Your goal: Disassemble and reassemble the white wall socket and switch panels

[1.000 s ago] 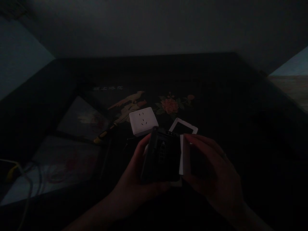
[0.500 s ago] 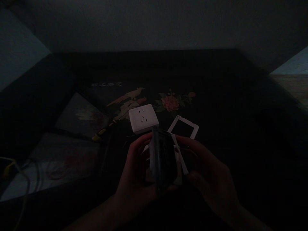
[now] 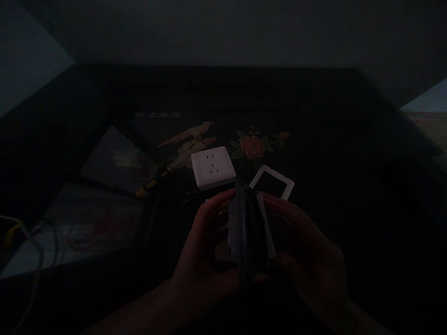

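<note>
Really dim in here, so take this with some salt; the person has a dark boxy part with a white plate on it, call it the socket module (image 3: 248, 232), held edge-on up off the table between both hands. The left hand (image 3: 204, 246) grips it from the left side, fingers curled round and pressed against it, thumb underneath near the bottom edge; the right hand (image 3: 305, 253) closes on it from the right, fingers wrapped against the white side. Both are clamped on the same piece, though it's too dark to make out exactly where each fingertip sits.

On the dark table (image 3: 349, 153) just beyond the hands lies a white wall socket (image 3: 213, 168), face up, three-pin holes showing; just right of it is a white square frame (image 3: 272, 182), lying flat, its near corner hidden behind the right hand's fingers. To the left of the socket a screwdriver with a yellow and black handle (image 3: 153, 182) lies slantwise. The tabletop has a bird and flower painting (image 3: 251, 145) with some pale lettering above; a pale cable (image 3: 38, 260) trails off the left edge.
</note>
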Motion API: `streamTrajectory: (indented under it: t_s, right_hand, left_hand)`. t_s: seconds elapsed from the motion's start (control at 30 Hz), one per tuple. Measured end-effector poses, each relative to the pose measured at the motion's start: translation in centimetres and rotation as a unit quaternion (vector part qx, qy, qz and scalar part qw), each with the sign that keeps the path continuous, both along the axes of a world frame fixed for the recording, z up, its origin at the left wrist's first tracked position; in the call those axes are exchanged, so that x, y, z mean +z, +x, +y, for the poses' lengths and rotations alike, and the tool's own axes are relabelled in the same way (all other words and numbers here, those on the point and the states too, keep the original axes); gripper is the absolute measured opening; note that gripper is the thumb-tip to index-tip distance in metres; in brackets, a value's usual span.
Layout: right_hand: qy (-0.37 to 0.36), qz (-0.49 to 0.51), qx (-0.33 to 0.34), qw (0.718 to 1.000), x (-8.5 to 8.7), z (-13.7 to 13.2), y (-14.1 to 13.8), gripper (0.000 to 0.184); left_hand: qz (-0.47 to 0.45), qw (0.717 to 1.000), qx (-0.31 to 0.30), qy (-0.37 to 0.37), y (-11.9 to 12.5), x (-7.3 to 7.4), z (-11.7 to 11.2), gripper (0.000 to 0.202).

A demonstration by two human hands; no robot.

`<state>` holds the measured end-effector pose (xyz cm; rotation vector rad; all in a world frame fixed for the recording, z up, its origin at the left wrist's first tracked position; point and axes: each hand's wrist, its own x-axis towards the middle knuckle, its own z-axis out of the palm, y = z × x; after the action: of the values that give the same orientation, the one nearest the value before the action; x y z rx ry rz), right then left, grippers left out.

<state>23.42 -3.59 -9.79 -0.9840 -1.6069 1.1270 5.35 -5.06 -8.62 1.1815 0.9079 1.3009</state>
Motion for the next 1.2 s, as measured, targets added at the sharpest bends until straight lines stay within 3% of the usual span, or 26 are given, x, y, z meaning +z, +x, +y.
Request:
streamTrajectory:
  t_s: [0.5, 0.6, 0.83, 1.07, 1.2]
  right_hand:
    - [0.080, -0.101, 0.031, 0.991, 0.2, 0.2, 0.6, 0.051]
    - [0.088, -0.116, 0.011, 0.989, 0.5, 0.1, 0.4, 0.050]
    - [0.204, -0.215, -0.042, 0.954, -0.4, 0.3, -0.1, 0.053]
    - [0.272, -0.254, -0.042, 0.927, -1.3, 0.4, -0.9, 0.055]
    - [0.281, -0.293, -0.025, 0.913, -1.5, -0.1, -1.5, 0.066]
  left_hand:
    - [-0.005, 1.000, -0.003, 0.005, -0.3, -0.6, -0.1, 0.086]
    - [-0.018, 1.000, -0.009, -0.009, -0.1, -0.1, -0.1, 0.087]
    - [-0.083, 0.986, -0.012, -0.142, 0.4, 0.7, -0.1, 0.068]
    - [-0.155, 0.933, 0.085, -0.314, 0.7, 0.2, -0.6, 0.076]
    - [-0.179, 0.909, 0.114, -0.359, 0.7, 0.2, 0.0, 0.074]
